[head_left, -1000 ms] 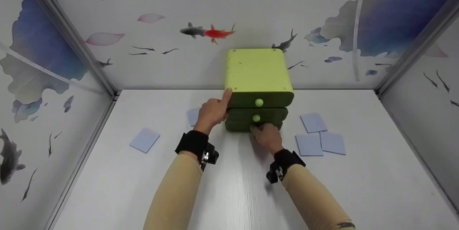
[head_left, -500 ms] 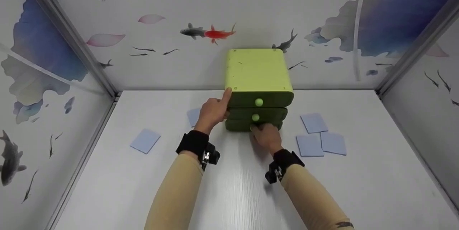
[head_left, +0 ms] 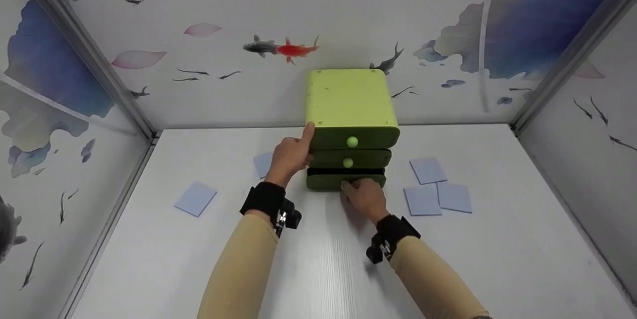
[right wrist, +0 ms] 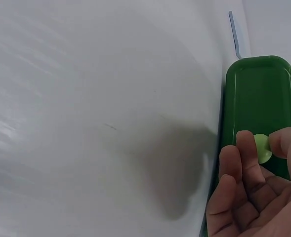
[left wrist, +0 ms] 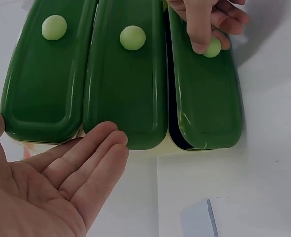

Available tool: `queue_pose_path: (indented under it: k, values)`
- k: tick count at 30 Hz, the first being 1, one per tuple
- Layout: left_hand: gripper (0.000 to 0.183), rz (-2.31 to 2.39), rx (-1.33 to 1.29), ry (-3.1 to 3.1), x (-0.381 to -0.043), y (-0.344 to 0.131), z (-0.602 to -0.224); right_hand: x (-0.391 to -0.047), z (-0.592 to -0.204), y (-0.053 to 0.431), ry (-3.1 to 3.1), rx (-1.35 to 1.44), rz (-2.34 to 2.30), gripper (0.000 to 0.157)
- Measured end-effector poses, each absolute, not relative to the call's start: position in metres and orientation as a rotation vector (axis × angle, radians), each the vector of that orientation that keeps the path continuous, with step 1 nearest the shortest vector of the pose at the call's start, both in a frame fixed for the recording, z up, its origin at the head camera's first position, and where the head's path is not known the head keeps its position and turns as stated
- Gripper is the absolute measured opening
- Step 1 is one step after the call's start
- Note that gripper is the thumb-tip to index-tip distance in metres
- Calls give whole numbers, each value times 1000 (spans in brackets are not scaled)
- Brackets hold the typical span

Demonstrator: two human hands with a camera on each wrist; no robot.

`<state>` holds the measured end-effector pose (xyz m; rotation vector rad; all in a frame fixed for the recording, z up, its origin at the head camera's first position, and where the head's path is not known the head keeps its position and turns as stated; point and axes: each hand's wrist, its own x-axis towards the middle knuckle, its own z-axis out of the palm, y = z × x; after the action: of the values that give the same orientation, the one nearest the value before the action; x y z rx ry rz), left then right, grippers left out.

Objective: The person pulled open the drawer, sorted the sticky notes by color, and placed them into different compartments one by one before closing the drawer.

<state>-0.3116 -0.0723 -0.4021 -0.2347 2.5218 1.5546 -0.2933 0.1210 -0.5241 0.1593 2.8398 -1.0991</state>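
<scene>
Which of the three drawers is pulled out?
The bottom drawer, its knob pinched by the right hand: a dark gap shows behind its front; the top drawer and middle drawer show none.

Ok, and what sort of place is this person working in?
Likely a small booth for recording hand work, rather than a lived-in room: a white tabletop walled on three sides by patterned panels, metal rails along the corners, and small black wrist-worn devices.

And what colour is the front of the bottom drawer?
Dark green; the drawer front shows best in the left wrist view.
</scene>
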Motion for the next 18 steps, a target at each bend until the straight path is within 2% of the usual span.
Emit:
queue_pose_path:
  k: [18]
  values:
    - [82,1585,-216,2468,-309,-74,-404,-243,-526,126,2844,40,-1155,54]
